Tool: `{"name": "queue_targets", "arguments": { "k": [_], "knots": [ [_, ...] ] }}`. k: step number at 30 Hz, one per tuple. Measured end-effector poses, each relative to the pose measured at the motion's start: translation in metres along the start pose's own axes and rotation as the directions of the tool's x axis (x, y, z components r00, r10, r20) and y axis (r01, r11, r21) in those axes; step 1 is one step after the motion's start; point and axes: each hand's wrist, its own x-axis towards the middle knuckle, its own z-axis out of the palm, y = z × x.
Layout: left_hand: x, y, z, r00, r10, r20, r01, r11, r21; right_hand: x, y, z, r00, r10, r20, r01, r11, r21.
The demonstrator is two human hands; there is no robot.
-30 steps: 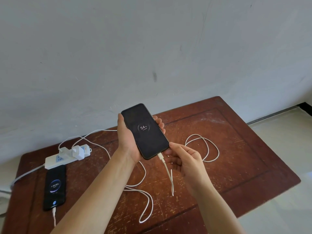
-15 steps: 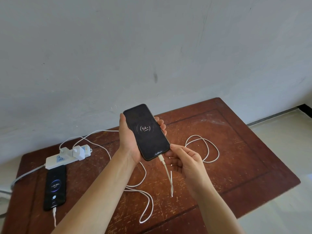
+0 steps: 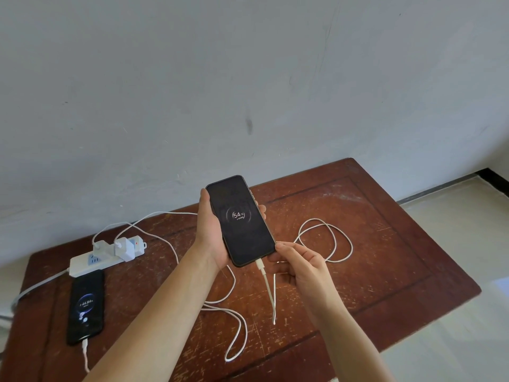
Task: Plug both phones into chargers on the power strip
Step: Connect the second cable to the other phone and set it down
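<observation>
My left hand (image 3: 210, 238) grips a black phone (image 3: 239, 219) above the table, its screen lit with a 54% charging ring. A white cable (image 3: 265, 285) is plugged into its bottom edge and hangs down in a loop. My right hand (image 3: 298, 261) sits just below the phone's lower right corner, thumb touching it, fingers curled around the rising strand of that cable. A second black phone (image 3: 86, 307) lies flat at the left, charging screen on, with its own cable (image 3: 84, 351) plugged in. Two white chargers (image 3: 124, 248) sit in the white power strip (image 3: 91, 263).
The brown wooden table (image 3: 385, 244) stands against a grey wall. Loose cable loops (image 3: 327, 238) lie on its middle and right of my hand. The strip's cord (image 3: 33, 288) runs off the left edge. Pale floor tiles (image 3: 454, 312) lie to the right.
Hardly anything: the held phone and both hands have drifted slightly down and right in view. The cable stays plugged in.
</observation>
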Motion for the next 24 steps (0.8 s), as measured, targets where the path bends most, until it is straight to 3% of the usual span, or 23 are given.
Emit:
{"name": "queue_targets", "arguments": {
  "k": [6,10,12,14,16,19,21,24],
  "knots": [
    [0.007,-0.013,-0.012,0.999,-0.004,-0.048,0.009,0.995,0.096,0.001,0.017,-0.006,1.000,0.014,-0.024,-0.016,0.996,-0.084],
    [0.005,-0.027,-0.029,0.998,-0.010,-0.063,0.014,0.998,0.056,0.008,0.043,-0.016,0.990,0.137,-0.014,-0.138,0.985,-0.102],
    [0.004,-0.033,-0.036,0.996,-0.002,-0.092,0.006,0.999,0.048,0.018,0.069,-0.021,0.976,0.193,-0.098,-0.207,0.964,-0.168],
    [0.003,-0.041,-0.042,0.988,-0.005,-0.153,0.014,0.998,0.056,0.029,0.100,-0.025,0.956,0.207,-0.207,-0.272,0.888,-0.371],
    [0.001,-0.049,-0.047,0.978,-0.021,-0.210,0.038,0.996,0.077,0.036,0.129,-0.027,0.934,0.273,-0.230,-0.356,0.724,-0.591],
    [0.001,-0.057,-0.054,0.962,-0.041,-0.268,0.077,0.989,0.124,0.039,0.160,-0.027,0.907,0.360,-0.219,-0.398,0.561,-0.726],
    [0.003,-0.061,-0.059,0.952,-0.054,-0.300,0.097,0.987,0.128,0.041,0.173,-0.031,0.919,0.323,-0.224,-0.376,0.553,-0.744],
    [0.010,-0.069,-0.067,0.937,-0.075,-0.340,0.129,0.982,0.138,0.045,0.176,-0.043,0.916,0.292,-0.275,-0.401,0.626,-0.669]
  ]
}}
